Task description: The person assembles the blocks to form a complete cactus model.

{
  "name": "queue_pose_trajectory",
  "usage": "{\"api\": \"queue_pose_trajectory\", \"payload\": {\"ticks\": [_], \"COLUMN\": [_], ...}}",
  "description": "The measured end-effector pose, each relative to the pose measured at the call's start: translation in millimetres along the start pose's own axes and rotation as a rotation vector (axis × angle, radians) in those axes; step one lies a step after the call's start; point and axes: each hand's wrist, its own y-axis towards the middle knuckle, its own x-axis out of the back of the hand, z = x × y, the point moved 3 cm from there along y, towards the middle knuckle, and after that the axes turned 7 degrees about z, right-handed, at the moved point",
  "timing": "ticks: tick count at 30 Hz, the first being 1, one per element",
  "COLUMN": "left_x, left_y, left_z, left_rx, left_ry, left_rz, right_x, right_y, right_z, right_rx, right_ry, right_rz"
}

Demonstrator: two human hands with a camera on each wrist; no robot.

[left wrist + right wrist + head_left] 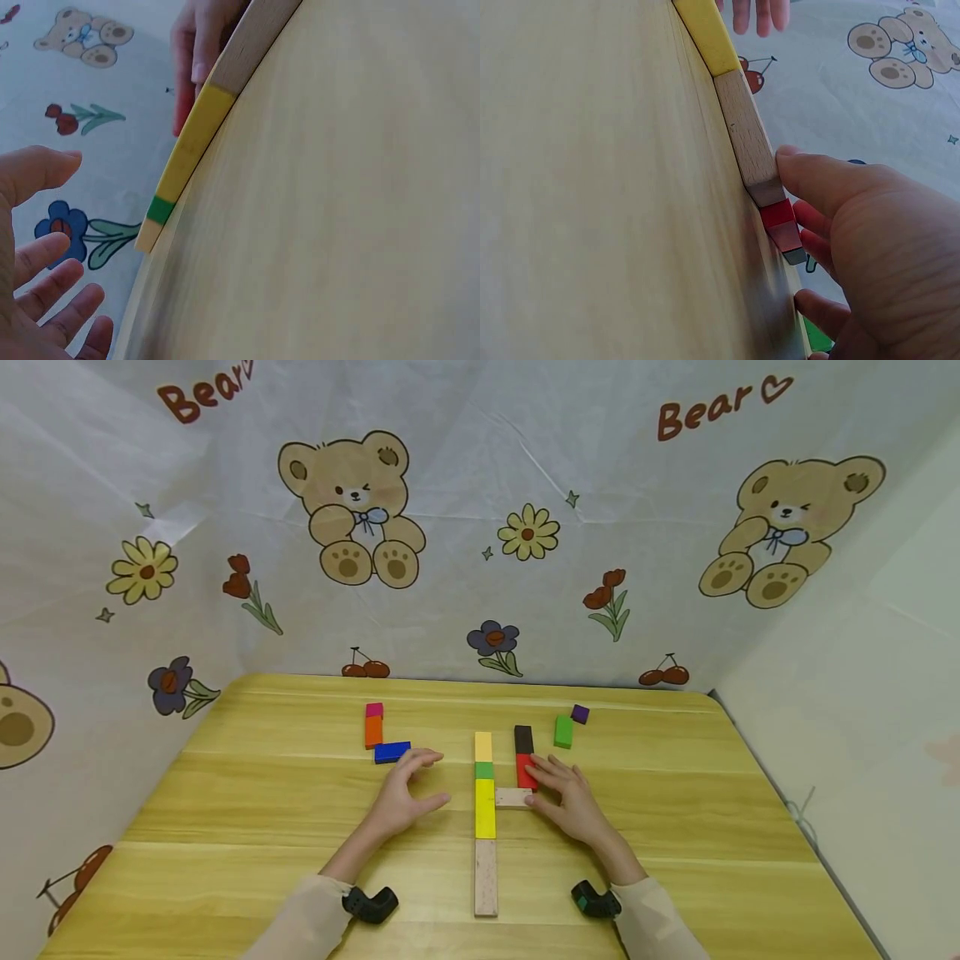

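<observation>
A column of blocks runs away from me along the table's middle: a long plain wooden block (486, 877), a yellow block (485, 808), a small green block (483, 770) and a pale yellow block (483, 746). From the yellow block's right side a short wooden block (513, 797) sticks out. Beyond its right end lie a red block (525, 768) and a black block (523, 739) in line. My right hand (572, 802) has its thumb (817, 174) at the short wooden block's end and its fingertips at the red block. Holding nothing, my left hand (403, 797) hovers near the blue block (392, 752).
At the back left, an orange block (373, 732) touches a pink block (374, 709). A light green block (563, 732) and a purple block (581, 714) lie at the back right. A patterned cloth (450, 543) hangs behind the wood-grain table (300, 810).
</observation>
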Motion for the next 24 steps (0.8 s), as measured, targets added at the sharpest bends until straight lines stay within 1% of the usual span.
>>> {"api": "queue_pose_trajectory", "payload": {"ticks": [2, 7, 9, 12, 14, 17, 24], "left_x": [-9.5, -30.3, -36.7, -43.7, -47.0, -49.7, -50.7], "left_y": [-2.5, -9.6, -12.0, -14.6, -15.7, -16.5, -18.6], "left_z": [-4.0, -12.8, -15.2, -17.7, -17.5, -17.0, -18.3], "left_rx": [-0.008, -0.081, -0.096, -0.094, -0.093, -0.101, -0.104], "left_ry": [0.007, 0.153, 0.22, 0.291, 0.34, 0.395, 0.448], "left_rz": [0.048, 0.196, 0.256, 0.326, 0.36, 0.39, 0.45], "right_x": [1, 0, 0, 0, 0, 1, 1], "right_y": [0, 1, 1, 1, 1, 1, 0], "right_z": [0, 1, 1, 1, 1, 2, 2], "right_rx": [0.0, 0.001, -0.003, -0.004, -0.004, -0.003, -0.001], "right_ry": [-0.003, -0.006, -0.01, -0.015, -0.014, -0.01, -0.015], "right_rz": [0.001, 0.002, 0.0, -0.004, -0.006, -0.006, -0.01]}}
